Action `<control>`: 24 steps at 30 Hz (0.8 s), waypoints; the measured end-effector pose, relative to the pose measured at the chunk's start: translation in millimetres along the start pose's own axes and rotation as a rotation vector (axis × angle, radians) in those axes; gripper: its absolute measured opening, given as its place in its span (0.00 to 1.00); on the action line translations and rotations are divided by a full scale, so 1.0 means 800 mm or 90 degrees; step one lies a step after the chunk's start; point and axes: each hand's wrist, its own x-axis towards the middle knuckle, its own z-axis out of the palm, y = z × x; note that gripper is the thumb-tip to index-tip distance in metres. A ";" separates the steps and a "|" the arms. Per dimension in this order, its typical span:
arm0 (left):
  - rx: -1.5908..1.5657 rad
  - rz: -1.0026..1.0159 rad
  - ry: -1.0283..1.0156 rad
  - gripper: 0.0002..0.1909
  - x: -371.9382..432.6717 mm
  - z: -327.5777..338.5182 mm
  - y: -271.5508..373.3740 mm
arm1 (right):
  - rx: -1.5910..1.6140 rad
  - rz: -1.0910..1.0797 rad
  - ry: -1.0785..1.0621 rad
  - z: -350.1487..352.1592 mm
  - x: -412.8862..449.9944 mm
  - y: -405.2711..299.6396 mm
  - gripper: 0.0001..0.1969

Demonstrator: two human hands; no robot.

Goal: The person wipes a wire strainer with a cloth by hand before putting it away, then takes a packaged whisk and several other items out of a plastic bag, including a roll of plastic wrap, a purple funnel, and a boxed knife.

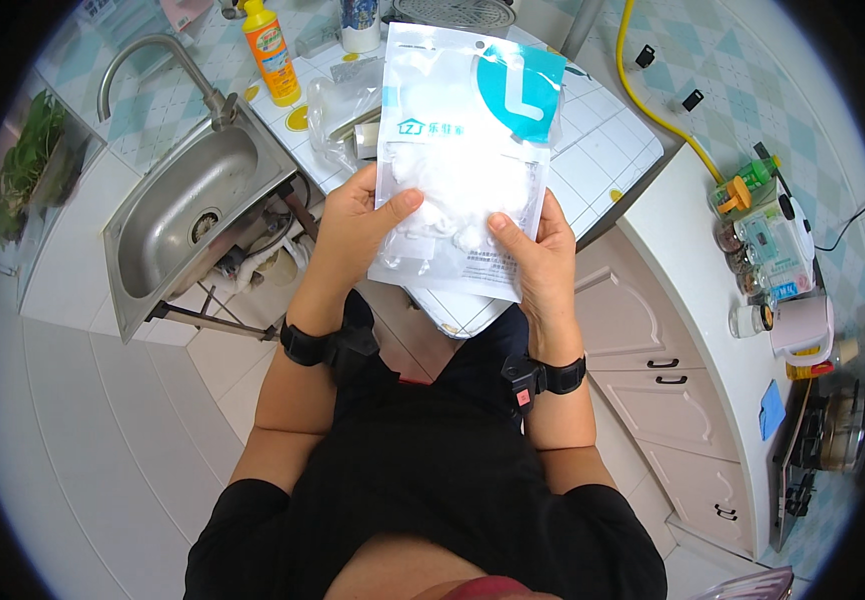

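Note:
A flat plastic pouch (470,90), clear and white with a teal corner, is held up in front of me over the table. White fluffy material (470,180) shows inside it. My left hand (369,225) grips its left edge, thumb on the front face. On the opposite edge my right hand (537,244) holds it the same way, thumb pressed on the lower front. Printing runs across the pouch. Behind the pouch, partly hidden, a crumpled clear plastic bag (335,112) lies on the table.
The tiled-pattern table (612,142) has an orange bottle with a yellow cap (273,56) on it. To the left is a stainless steel sink (185,217) with a faucet (170,45). Along the right, a white counter (702,247) carries jars, a pink pitcher (804,330) and a blue cloth (772,410).

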 end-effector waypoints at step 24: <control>-0.009 -0.058 0.002 0.26 -0.006 0.005 -0.007 | -0.031 -0.039 -0.034 -0.016 0.000 0.018 0.38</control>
